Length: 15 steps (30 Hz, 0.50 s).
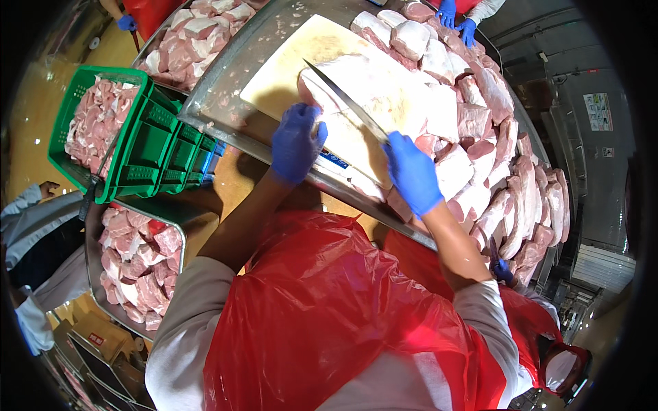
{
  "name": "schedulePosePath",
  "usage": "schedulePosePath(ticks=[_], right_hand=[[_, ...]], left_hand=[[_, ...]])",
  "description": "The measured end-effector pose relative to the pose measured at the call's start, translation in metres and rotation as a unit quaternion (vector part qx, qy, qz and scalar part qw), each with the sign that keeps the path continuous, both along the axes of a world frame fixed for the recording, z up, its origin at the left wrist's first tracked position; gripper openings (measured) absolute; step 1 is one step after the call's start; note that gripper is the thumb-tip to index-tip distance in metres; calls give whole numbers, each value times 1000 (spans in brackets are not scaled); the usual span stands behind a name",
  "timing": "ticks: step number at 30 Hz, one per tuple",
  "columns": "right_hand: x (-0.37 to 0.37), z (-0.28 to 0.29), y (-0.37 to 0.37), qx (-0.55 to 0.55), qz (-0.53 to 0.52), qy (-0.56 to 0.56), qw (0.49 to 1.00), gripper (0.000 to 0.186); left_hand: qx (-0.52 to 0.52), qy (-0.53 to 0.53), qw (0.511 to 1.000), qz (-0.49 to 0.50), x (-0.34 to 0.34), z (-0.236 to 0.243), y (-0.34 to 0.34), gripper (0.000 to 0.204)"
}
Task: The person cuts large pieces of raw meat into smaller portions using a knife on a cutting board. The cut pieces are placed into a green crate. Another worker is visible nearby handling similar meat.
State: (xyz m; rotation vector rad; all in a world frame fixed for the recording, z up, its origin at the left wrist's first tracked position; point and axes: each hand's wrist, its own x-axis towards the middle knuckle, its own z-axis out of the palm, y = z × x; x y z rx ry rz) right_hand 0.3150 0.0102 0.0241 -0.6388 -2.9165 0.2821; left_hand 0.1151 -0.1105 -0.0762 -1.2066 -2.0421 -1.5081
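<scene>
In my right hand (415,171), gloved in blue, is the handle of a long knife (345,98). Its narrow blade slants up and left across a pale slab of pork loin (329,77) on the white cutting board (271,72). My left hand (296,142), also in a blue glove, has its fingers curled against the loin's near left end, with the thumb on the side toward me. Glare washes out much of the loin and board, so the slab's right edge cannot be made out.
Large pork pieces (490,140) crowd the metal table (226,79) to the right. Green crates (147,147) with cut meat stand left, near a metal tub (181,240) of chunks. Co-workers' blue-gloved hands (456,20) are at the far side; another person works close on my right.
</scene>
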Motion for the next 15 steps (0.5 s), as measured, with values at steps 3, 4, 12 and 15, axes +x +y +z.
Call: schedulePosePath(ticks=[3,4,12,15], right_hand=[[-59,-15,-13,-11,22,47,999,27],[-76,-14,-18,-3,29,39,999,24],[-29,-33,6,1,22,-96,995,25],[25,9,20,19,17,-172,985,23]], left_hand=[[-50,15,998,-30,-5,-23,2,14],[-56,21,998,-26,-6,-25,1,14],[-45,-40,996,-58,-3,-19,-6,11],[-31,-82,996,-18,-17,-15,-35,17]])
